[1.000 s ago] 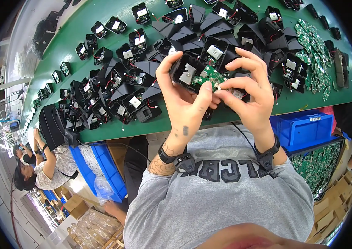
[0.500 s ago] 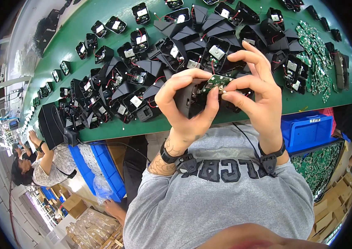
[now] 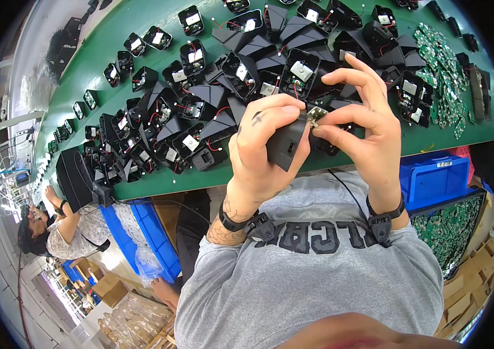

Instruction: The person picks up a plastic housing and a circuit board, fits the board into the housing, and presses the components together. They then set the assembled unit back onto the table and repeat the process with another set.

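Observation:
My left hand (image 3: pixel 261 145) is wrapped round a black plastic housing (image 3: pixel 287 144), its outer wall tilted toward me. At the top edge of this housing shows a small green circuit board (image 3: pixel 316 113), partly hidden by my left fingers. Thumb and index finger of my right hand (image 3: pixel 370 131) pinch together at the board's lower edge, on something too small to make out, while the other fingers stay raised and spread. Below and behind both hands lie several open black housings (image 3: pixel 301 71) with silvery blocks and red wires inside.
A heap of green circuit boards (image 3: pixel 442 81) lies at the right of the green table (image 3: pixel 200 181). Blue bins (image 3: pixel 438 181) stand below the table edge on the right and left. Another person (image 3: pixel 75 232) sits at the far left. Cardboard (image 3: pixel 468 291) is at the lower right.
My left hand has turned the housing, so its outer wall now faces me and the board shows less. My right hand keeps its pinch at the board, shifted slightly right.

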Available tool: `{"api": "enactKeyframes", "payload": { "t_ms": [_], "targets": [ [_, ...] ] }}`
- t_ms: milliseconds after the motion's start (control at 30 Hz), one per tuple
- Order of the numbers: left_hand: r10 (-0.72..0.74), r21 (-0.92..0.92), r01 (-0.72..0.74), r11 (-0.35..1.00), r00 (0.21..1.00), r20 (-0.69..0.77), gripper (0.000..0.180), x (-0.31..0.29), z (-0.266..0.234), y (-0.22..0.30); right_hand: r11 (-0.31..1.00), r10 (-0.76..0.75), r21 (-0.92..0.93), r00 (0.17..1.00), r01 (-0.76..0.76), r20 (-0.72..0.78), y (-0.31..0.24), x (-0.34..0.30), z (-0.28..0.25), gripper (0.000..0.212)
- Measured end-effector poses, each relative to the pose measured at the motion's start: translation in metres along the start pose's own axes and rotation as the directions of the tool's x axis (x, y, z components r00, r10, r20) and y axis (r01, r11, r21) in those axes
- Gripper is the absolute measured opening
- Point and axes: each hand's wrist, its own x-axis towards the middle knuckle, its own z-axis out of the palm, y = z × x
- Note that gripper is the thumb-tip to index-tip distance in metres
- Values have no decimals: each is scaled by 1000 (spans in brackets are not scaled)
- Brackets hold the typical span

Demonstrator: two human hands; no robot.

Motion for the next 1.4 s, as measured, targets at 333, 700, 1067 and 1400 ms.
{"api": "enactKeyframes", "payload": {
  "t_ms": [333,700,1067,1400],
  "targets": [
    [-5,10,5,1000,1000,2,55,-4,2,2,994,77,81,997,-77,14,3,-2,1,12],
    [-57,-45,63,997,992,115,50,-6,-1,0,970,130,197,990,-140,64,12,-2,2,12],
    [-83,-185,113,976,983,162,53,-6,-4,-5,685,333,589,903,-429,270,7,-6,2,24],
    [-475,-288,527,799,848,235,64,-16,-5,9,591,365,574,822,-567,437,18,-3,-3,23]
  ]
}}
